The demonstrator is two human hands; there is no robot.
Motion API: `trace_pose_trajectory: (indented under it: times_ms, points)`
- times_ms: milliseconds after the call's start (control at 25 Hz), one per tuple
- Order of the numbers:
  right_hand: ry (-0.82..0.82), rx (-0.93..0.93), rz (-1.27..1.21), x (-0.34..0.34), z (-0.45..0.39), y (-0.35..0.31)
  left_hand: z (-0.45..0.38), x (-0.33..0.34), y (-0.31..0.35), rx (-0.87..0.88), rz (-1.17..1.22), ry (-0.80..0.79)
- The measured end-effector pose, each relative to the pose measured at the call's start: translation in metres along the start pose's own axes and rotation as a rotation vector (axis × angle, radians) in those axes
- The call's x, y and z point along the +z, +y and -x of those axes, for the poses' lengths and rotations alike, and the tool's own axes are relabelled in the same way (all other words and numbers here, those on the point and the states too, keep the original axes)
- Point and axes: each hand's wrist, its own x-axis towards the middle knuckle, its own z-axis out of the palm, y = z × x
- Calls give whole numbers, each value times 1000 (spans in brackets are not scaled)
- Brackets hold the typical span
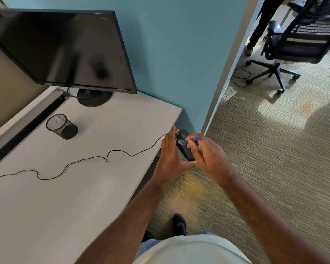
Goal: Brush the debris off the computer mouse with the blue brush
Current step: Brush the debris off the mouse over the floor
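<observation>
A black wired computer mouse (185,149) is held in the air just past the desk's right edge, above the carpet. My left hand (171,157) grips it from the left and below. Pale specks of debris dot its far end (178,135). My right hand (208,153) pinches a small blue brush (191,141) that lies across the top of the mouse. The mouse's thin black cable (107,159) trails left over the white desk (84,187).
A black monitor (61,50) and a black mesh pen cup (62,126) stand on the desk. A blue partition (179,54) rises behind. On the carpet (265,149) to the right are an office chair (293,44) and another person's legs (259,29). My shoe (179,223) is below.
</observation>
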Motion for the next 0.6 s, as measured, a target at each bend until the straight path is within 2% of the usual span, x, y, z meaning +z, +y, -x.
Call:
trace_pose_trajectory:
  times_ms: [120,240,400,600]
  points:
    - [42,8,72,-6,-6,10,1,-2,2,-34,21,-10]
    - [-3,-4,118,-5,-6,9,2,-3,2,-40,20,-14]
    - [-13,-26,76,1,0,1,1,-3,0,-55,33,-23]
    - [-107,-48,25,10,4,-5,1,-3,1,-67,51,-25]
